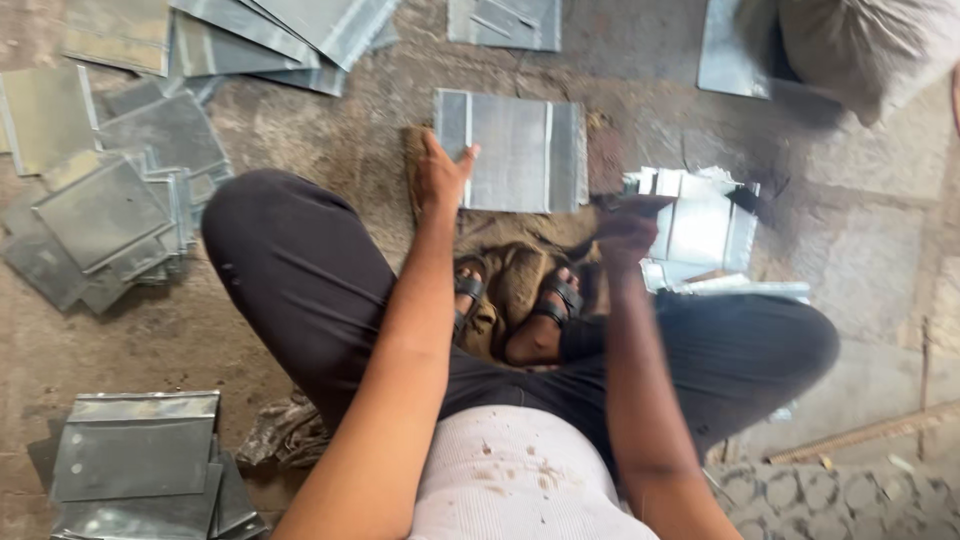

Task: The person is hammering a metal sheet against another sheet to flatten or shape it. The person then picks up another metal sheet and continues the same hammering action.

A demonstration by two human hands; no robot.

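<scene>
I look straight down at a rough, stained concrete floor (330,130), grey-brown and patchy, with the person sitting cross-legged on it in dark trousers, a white ribbed shirt and black sandals. The left hand (440,175) reaches forward and rests on the left edge of a square metal sheet (512,150) that lies flat on the floor just ahead of the feet; its fingers are spread and only loosely curled, the thumb over the sheet's edge, touching rather than gripping as far as I can tell. That sheet is dull silver with lighter folded strips down both sides, and it sits on a worn scrap of brown sacking (515,275) that runs back under the feet. The right hand (625,235) is blurred and held low to the right of the sheet, its fingers bunched, close against a small stack of shiny folded pieces (700,230); I cannot tell whether it has hold of one. Around me the floor is littered with more metal: a fanned heap of grey sheets (100,220) at my left, a neat pile of folded sheets (135,460) near my left knee, and overlapping sheets (280,30) along the top edge. A pale stuffed sack (860,50) sits at the upper right, and a thin wooden stick (870,432) lies on the floor at the lower right, beside patterned paving (830,500).
</scene>
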